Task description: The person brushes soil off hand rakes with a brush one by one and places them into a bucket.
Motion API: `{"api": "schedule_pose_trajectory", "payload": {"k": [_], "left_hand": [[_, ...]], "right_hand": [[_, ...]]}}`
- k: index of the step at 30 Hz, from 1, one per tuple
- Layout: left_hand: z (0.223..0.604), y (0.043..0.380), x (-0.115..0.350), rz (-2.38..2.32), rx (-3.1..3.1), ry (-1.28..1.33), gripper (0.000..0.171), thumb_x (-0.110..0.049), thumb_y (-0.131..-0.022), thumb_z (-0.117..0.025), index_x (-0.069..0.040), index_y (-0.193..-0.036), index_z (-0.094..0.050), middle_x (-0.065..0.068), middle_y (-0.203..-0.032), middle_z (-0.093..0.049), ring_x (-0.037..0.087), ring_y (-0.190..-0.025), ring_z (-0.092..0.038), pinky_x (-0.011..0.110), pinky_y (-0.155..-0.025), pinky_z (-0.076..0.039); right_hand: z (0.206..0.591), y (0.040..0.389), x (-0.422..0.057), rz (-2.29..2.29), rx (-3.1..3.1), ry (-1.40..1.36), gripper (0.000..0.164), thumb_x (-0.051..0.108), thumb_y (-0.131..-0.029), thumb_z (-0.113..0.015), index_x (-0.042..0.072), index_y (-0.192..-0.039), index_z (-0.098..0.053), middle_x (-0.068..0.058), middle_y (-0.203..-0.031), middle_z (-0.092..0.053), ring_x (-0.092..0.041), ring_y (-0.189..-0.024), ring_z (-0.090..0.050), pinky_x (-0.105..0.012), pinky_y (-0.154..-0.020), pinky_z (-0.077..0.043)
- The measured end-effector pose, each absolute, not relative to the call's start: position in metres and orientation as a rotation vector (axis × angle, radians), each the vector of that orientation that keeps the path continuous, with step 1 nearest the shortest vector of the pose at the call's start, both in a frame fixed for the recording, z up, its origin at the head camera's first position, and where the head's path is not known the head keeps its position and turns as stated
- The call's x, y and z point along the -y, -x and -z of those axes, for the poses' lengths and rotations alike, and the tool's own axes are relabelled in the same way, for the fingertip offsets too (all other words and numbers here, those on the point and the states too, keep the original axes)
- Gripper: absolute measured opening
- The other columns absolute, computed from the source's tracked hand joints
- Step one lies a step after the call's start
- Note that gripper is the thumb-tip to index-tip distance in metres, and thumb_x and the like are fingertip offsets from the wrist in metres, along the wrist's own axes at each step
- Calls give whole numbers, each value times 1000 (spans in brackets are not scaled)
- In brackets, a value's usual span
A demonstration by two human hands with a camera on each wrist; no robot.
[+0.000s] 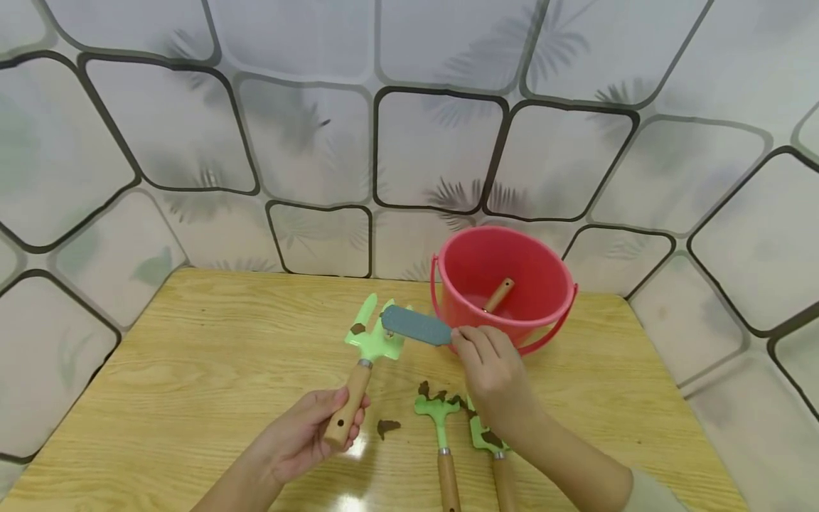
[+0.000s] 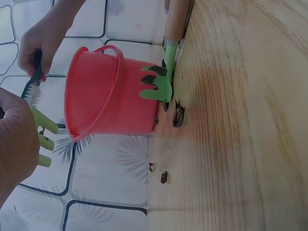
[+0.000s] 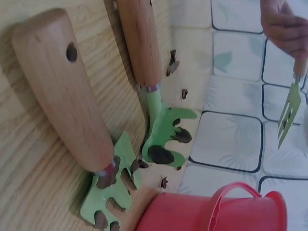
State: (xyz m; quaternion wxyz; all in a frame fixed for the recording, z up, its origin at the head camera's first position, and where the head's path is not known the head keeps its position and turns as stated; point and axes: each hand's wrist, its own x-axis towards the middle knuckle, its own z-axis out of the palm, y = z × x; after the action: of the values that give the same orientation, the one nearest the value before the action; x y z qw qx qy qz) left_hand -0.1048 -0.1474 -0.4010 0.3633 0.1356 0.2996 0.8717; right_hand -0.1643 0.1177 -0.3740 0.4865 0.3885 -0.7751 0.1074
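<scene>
My left hand (image 1: 310,430) grips the wooden handle of a small green garden fork (image 1: 376,347), tines pointing up and away. A brown scrap (image 1: 358,328) clings to one tine. With fingers and thumb, my right hand (image 1: 495,380) pinches one end of a blue-grey brush (image 1: 417,326), whose far end overlaps the fork head. White bristles (image 2: 32,94) show on its underside in the left wrist view. On the table below lie a green hand rake (image 1: 439,411) and a second green fork (image 1: 483,432), both wooden-handled and bearing brown scraps.
A pink bucket (image 1: 512,252) with a handle stands at the back right, a wooden-handled tool (image 1: 499,295) inside. Loose brown scraps, one (image 1: 387,427) right of my left hand, lie on the wood-grain table (image 1: 211,341). Patterned panels (image 1: 307,142) enclose the back and sides.
</scene>
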Motion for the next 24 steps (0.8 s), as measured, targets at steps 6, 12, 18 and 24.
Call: {"api": "schedule_pose_trajectory", "payload": {"k": [6, 12, 18, 24], "left_hand": [[399, 107, 143, -2246, -759, -327, 33, -22, -104, -35, -5, -106, -64, 0, -93, -70, 6, -82, -67, 14, -77, -53], [400, 107, 143, -2238, -778, -335, 33, -23, -104, -35, -6, -106, -64, -1, -92, -70, 5, -82, -67, 14, -76, -53], [401, 106, 143, -2226, -770, -345, 34, -24, -104, -34, -6, -108, -63, -1, -94, -70, 5, -84, -68, 15, -77, -53], [402, 105, 142, -2222, -759, -346, 33, -23, -104, -35, -7, -109, -63, -2, -94, -69, 5, -84, -67, 14, -77, -53]], "right_hand": [[368, 150, -112, -289, 1851, -971, 27, 3, -98, -46, -8, -86, -67, -17, -81, -68, -28, -72, -60, -33, -65, -55], [366, 146, -107, -284, 1819, -980, 26, 0, -98, -46, -8, -83, -66, -16, -79, -68, -27, -70, -60, -31, -63, -54], [369, 148, -106, -279, 1808, -1022, 26, -2, -98, -44, -9, -85, -66, -17, -80, -68, -26, -71, -61, -30, -63, -53], [373, 154, -107, -208, 1821, -1036, 28, 1, -98, -45, -8, -86, -68, -16, -81, -70, -24, -70, -63, -29, -61, -54]]}}
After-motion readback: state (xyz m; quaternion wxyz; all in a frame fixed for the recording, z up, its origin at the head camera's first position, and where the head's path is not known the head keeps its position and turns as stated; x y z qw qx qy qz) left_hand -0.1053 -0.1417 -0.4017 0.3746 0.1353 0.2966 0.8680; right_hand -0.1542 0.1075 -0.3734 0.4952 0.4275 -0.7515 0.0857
